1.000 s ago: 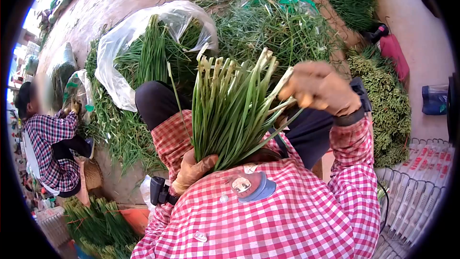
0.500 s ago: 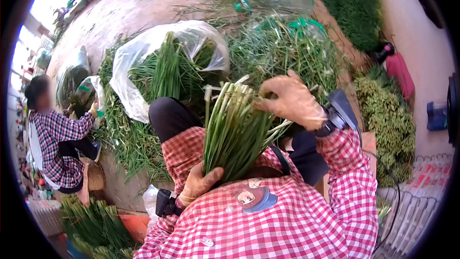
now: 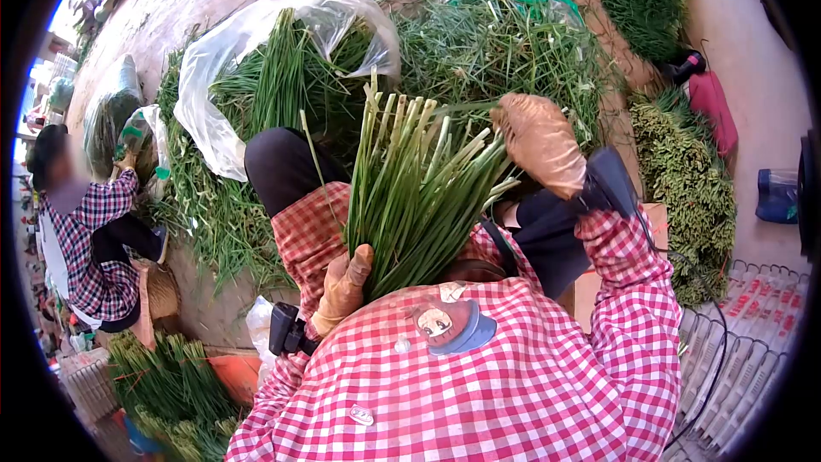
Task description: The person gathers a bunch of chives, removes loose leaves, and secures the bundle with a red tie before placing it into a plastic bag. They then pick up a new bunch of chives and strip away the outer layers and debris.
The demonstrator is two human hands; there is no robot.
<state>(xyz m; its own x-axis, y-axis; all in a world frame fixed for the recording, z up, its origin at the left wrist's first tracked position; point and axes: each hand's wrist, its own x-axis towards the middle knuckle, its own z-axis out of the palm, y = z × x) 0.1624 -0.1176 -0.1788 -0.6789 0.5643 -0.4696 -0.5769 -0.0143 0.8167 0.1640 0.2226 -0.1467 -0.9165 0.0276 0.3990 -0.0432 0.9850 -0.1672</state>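
My left hand (image 3: 344, 284), in a tan glove, grips the lower part of a bunch of garlic chives (image 3: 410, 197) against my lap. Its pale cut ends fan out upward and away from me. One loose stalk leans out at the bunch's left side. Right of those ends is my right hand (image 3: 547, 144), gloved too, with its fingers curled in. A thin green leaf (image 3: 470, 107) stretches from the bunch to these fingers, which seem closed on it; the fingertips are hidden.
Beyond my knees, a clear plastic bag (image 3: 201, 111) holds more chives. A heap of loose leaves (image 3: 513, 60) lies beside it. Bundled greens (image 3: 688, 197) are stacked at the right, others (image 3: 171, 385) at lower left. A co-worker (image 3: 94, 222) sits at the left.
My right hand has shifted right and turned, drawing a leaf out sideways. The bunch has spread wider, and my left thumb now points up along it. The view has tilted slightly.
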